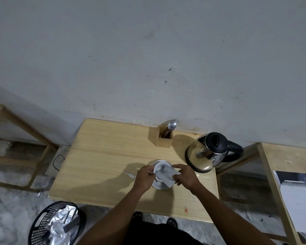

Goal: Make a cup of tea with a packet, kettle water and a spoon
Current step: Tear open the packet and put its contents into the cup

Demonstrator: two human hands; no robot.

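A white cup [159, 167] stands on a white saucer [153, 163] on the wooden table [102, 156]. Over the cup both hands hold a silvery-grey tea packet [165, 175], tilted towards the cup's mouth. My left hand [145, 177] pinches its left end; my right hand [185, 175] grips its right end. A steel kettle [208, 152] with a black lid and handle stands right of the cup. A spoon [171, 125] sticks up from a wooden holder [164, 137] at the table's back edge.
A torn strip of packet [129, 175] lies on the table left of my left hand. A black mesh basket [55, 225] with foil wrappers sits on the floor at lower left. Wooden frames stand at the left and right; the right one [290, 160] carries papers.
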